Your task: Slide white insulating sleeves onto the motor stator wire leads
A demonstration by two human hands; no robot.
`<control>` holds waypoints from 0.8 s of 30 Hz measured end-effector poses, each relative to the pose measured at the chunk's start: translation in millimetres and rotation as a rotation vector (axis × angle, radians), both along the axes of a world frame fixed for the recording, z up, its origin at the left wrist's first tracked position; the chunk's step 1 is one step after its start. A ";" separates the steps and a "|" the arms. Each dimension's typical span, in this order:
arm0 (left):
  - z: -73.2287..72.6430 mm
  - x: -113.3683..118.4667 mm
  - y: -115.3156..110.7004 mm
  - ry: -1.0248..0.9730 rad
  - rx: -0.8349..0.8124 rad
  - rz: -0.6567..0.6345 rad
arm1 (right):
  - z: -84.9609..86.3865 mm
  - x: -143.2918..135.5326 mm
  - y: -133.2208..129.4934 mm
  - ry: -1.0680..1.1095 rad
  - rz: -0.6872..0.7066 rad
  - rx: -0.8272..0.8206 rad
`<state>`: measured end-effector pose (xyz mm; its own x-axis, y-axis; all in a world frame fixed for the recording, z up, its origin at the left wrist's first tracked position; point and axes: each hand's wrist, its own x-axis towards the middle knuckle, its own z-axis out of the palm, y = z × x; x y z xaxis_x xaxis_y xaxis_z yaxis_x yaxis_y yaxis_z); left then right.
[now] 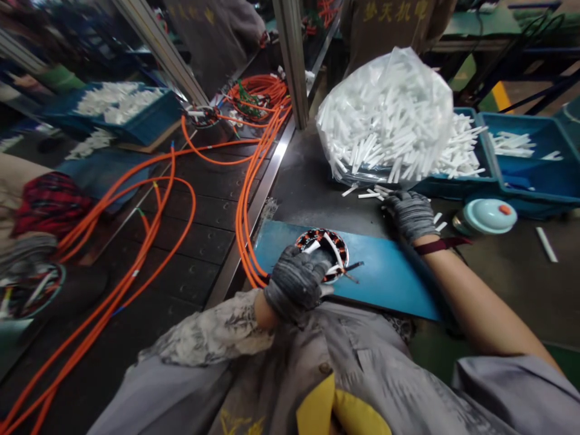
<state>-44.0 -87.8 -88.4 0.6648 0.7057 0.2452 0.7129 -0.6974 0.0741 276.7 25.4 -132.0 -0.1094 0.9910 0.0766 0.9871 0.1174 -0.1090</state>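
Note:
My left hand (296, 284), in a grey glove, is closed over the near left side of a motor stator (343, 244). This ring has dark and orange windings, with white sleeves and dark wire ends sticking out of it. It rests on a blue board (385, 266) in front of me, and orange cables (247, 235) run up to its left side. My right hand (410, 216), gloved too, is down at several loose white sleeves (370, 194) beside a full plastic bag (385, 115). Its fingers are bent together; whatever they hold is hidden.
Blue bins (539, 175) with white sleeves stand at the right, behind a light-blue lidded cup (484, 216). A metal post (292, 60) rises beside the conveyor (194, 211). At the left, a co-worker's gloved hand (27, 254) is at another stator (34, 293).

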 end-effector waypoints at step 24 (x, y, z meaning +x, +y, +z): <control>13.9 -9.9 26.2 -0.110 0.160 -0.090 | 20.6 -63.5 -119.0 1.009 0.044 0.170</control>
<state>-53.8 -61.6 -74.5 0.6860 0.5911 0.4243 0.6412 -0.7667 0.0316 213.2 -93.6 -111.4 0.0484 0.9551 0.2923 0.4388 0.2426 -0.8652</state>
